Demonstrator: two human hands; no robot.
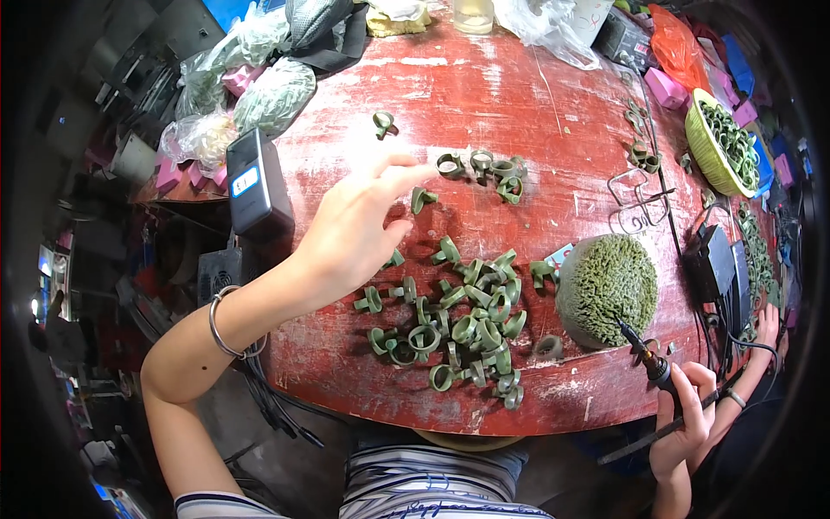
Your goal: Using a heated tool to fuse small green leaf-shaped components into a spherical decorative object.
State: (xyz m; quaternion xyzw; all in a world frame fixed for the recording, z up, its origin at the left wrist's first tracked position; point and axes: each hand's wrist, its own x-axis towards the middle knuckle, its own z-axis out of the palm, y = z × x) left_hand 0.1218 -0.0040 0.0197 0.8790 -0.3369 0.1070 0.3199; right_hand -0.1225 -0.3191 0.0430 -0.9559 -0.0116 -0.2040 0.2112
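Note:
My left hand [359,221] reaches over the table, fingers spread. Its fingertips are beside a small group of green rings [482,163], and one single green ring [421,201] lies between thumb and forefinger, apparently not gripped. Many more green rings [467,324] lie heaped nearer to me. My right hand [687,415] is closed around a soldering-iron-like pen [654,368] with a dark grip. Its tip points at a rough green crumbly mound [614,281], seemingly touching its near side. A thin dark flat bar [644,439] also passes through the right hand.
A black box [257,186] stands left, plastic bags [277,95] beyond it. At right are a bent wire stand [638,203], a yellow-green basket [699,143] of green pieces and a black power adapter [711,259] with cables. A co-worker's hand [766,329] rests at the right edge.

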